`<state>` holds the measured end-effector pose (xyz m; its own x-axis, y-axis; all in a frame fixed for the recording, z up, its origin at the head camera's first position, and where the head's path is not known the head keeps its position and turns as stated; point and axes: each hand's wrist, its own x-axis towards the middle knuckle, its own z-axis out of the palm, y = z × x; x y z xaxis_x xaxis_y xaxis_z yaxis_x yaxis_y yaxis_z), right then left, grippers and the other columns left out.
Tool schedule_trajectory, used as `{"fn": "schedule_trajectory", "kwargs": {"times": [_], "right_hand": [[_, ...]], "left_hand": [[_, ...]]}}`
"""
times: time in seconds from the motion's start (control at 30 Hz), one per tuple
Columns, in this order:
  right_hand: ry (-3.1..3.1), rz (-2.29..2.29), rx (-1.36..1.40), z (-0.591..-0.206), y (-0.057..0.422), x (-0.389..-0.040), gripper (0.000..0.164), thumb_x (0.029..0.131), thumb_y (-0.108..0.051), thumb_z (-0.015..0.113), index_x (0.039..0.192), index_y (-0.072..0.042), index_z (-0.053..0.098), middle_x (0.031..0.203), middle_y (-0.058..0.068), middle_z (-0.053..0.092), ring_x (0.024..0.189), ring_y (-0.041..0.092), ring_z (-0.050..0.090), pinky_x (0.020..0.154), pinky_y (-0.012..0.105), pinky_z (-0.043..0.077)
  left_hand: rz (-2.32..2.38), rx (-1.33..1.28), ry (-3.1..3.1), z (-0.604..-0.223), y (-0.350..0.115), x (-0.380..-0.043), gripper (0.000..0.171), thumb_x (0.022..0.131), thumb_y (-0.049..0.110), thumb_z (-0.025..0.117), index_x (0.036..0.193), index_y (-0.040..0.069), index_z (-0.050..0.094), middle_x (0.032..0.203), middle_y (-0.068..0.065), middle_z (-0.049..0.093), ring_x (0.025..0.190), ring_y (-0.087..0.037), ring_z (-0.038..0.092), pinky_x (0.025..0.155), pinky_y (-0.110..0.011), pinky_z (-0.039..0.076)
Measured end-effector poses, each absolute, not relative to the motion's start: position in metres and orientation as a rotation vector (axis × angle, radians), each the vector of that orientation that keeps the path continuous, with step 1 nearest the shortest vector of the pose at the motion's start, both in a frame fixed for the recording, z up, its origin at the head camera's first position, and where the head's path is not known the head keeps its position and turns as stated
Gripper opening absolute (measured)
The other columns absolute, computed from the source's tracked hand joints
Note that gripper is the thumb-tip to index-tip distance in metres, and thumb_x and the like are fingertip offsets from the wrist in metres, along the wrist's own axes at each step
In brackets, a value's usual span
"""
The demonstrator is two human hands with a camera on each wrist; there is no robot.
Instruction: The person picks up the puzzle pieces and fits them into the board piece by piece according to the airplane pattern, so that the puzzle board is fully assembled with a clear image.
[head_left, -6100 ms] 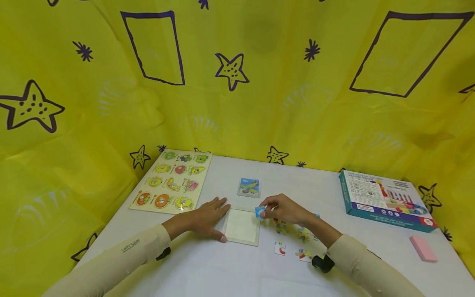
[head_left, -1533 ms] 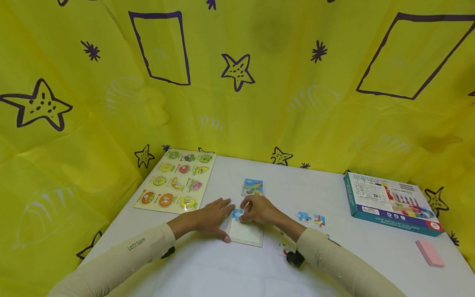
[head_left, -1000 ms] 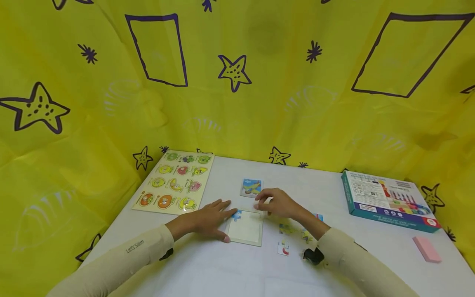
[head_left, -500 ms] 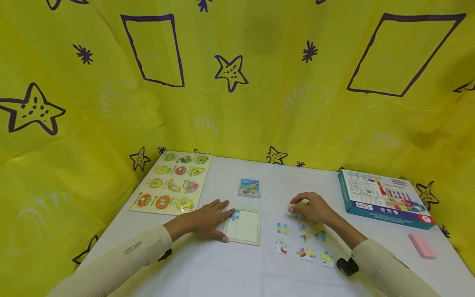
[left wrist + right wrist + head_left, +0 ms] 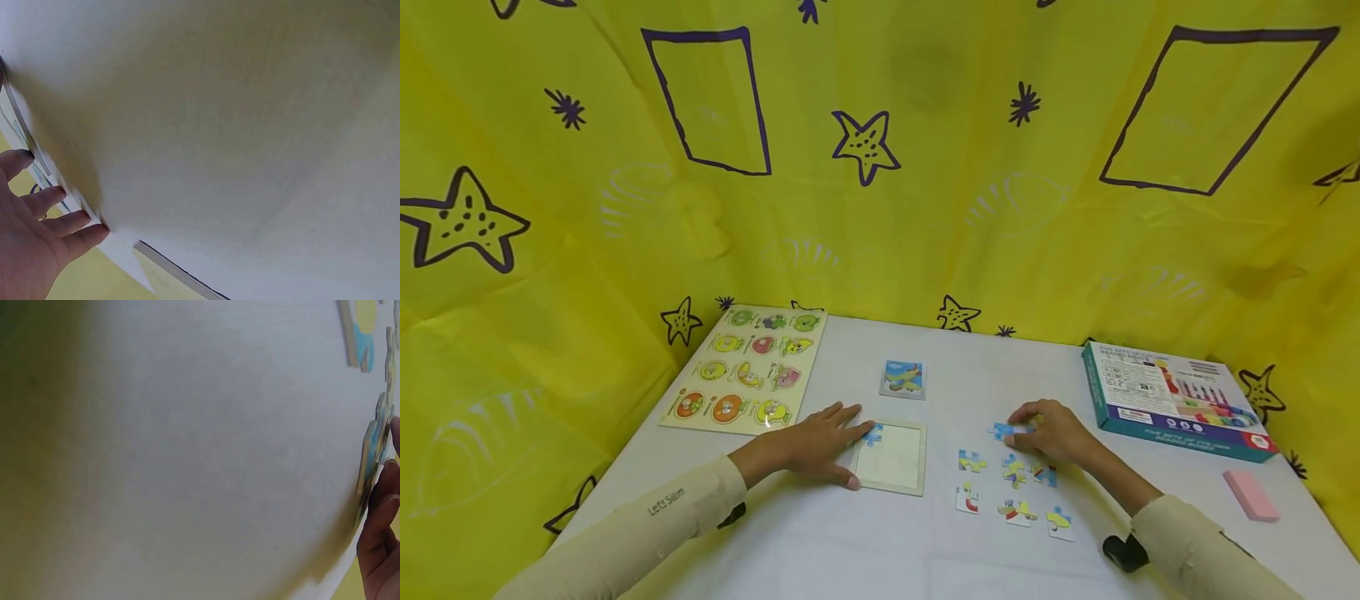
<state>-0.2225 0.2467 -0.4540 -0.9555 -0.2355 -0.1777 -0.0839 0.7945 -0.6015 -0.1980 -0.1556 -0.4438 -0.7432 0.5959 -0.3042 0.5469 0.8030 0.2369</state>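
Observation:
My left hand (image 5: 817, 446) lies spread along the left side of a small puzzle frame (image 5: 887, 489), thumb at its lower corner. In the left wrist view the fingers (image 5: 81, 240) are straight. One blue jigsaw piece (image 5: 874, 435) sits in the frame's upper left corner, by the index fingertip. On the right, my right hand (image 5: 1052, 429) pinches another blue jigsaw piece (image 5: 1002, 431) between thumb and fingers, at the top of a group of loose pieces. The right wrist view catches the curled fingers (image 5: 382, 515) at its right edge, partly cut off.
Several loose jigsaw pieces (image 5: 1015, 469) lie below the right hand. A small airplane picture tile (image 5: 903, 379) lies behind the frame. A fruit puzzle board (image 5: 748, 372) is at left; a boxed set (image 5: 1180, 400) and a pink block (image 5: 1251, 495) are at right.
My right hand has set a blue piece in the frame's upper left corner, let go, then moved right to the loose pieces and taken hold of another. The left hand has stayed at the frame.

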Motion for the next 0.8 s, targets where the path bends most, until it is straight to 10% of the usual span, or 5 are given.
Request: {"fn": "schedule_trajectory", "kwargs": {"times": [0.8], "right_hand": [[2.706, -0.987, -0.345, -0.4531, 0.2439, -0.2203, 0.029, 0.087, -0.016, 0.079, 0.102, -0.004, 0.059, 0.090, 0.006, 0.059, 0.083, 0.020, 0.053, 0.069, 0.029, 0.044]], "left_hand": [[0.165, 0.864, 2.620, -0.4437, -0.1554, -0.1985, 0.093, 0.086, 0.066, 0.066, 0.160, 0.024, 0.029, 0.168, -0.012, 0.019, 0.154, -0.042, 0.017, 0.120, -0.060, 0.026]]}}
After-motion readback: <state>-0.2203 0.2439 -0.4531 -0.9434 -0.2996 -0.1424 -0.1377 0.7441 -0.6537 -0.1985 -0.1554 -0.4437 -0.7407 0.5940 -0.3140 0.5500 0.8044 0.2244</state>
